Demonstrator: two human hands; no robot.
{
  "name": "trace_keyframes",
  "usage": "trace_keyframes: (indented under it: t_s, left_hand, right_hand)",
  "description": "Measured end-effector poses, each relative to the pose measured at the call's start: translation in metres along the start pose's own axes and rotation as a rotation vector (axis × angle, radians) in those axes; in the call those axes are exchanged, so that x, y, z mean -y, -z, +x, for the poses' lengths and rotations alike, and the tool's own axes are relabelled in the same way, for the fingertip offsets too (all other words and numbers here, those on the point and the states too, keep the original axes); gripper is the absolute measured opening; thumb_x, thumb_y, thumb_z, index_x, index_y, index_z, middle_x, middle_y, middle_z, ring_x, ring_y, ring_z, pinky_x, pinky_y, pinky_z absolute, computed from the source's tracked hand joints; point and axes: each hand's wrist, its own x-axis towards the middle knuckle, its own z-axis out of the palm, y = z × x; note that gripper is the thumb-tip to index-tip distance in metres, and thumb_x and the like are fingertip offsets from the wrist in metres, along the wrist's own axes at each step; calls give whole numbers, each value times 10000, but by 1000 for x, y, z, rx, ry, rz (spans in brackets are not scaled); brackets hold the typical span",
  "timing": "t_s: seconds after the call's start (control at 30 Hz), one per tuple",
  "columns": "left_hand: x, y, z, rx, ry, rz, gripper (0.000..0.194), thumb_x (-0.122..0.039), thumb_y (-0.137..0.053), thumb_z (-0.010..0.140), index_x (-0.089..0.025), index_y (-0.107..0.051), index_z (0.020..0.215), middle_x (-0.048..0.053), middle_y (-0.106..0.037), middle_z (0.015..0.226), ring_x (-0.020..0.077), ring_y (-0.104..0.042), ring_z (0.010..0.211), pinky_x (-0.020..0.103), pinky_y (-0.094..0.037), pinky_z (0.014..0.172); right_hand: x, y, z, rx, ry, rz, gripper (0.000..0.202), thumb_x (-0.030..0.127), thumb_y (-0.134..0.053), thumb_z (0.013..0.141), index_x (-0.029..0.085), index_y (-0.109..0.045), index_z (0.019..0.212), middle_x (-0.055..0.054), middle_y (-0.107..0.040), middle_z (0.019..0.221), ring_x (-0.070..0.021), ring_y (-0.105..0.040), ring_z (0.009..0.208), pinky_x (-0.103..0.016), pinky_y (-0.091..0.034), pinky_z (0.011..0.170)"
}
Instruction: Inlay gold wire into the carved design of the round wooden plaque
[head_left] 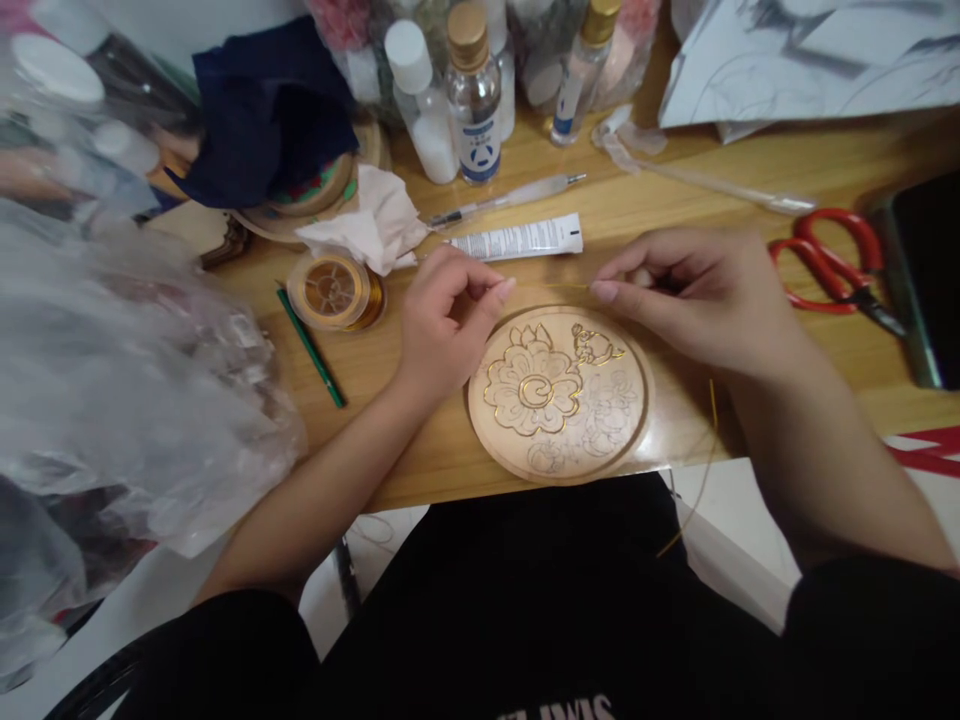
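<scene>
A thin gold wire [559,286] is stretched between my two hands above the far edge of a round wooden board [600,420]. The board carries a flower outlined in gold, a small gold-lined figure at its upper right, and pencil drawings lower down. My left hand [454,315] pinches one end of the wire between thumb and forefinger at the board's upper left. At the upper right, my right hand [686,290] pinches the wire too, and a loose length hangs below that hand past the table edge.
A spool of gold wire [335,290] and a green pencil [311,345] lie left. Behind are a white tube [517,238], a pen [506,200] and bottles [474,100]. Red-handled scissors [840,260] and a dark phone [926,280] are right; plastic bags [112,370] fill the far left.
</scene>
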Motion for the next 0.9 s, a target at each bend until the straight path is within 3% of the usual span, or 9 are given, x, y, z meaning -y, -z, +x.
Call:
trace_keyframes:
  t_s: [0.43,0.67,0.9]
  left_hand:
    - [-5,2,3,57,-19,-67,105,-205,-708,847,-196,-619,794,-25,-595,756,105,-566,731,269,-469,674]
    - [-7,3,3,70,-7,-40,203,-232,-742,826,-191,-585,704,-36,-578,696,96,-546,669,256,-445,622]
    - [-7,2,2,75,5,-62,278,-227,-751,812,-181,-533,646,-47,-535,644,85,-497,615,242,-408,577]
  right_hand:
    - [3,1,-3,79,-17,141,99,305,-749,807,208,-735,801,49,-487,545,-72,-427,504,-244,-311,469]
    - [6,-2,-5,80,-23,124,128,326,-749,801,199,-734,800,44,-519,545,-78,-461,502,-240,-356,475]
    - [10,-2,-7,59,-61,127,143,338,-773,781,202,-729,784,54,-489,533,-71,-420,497,-234,-324,466]
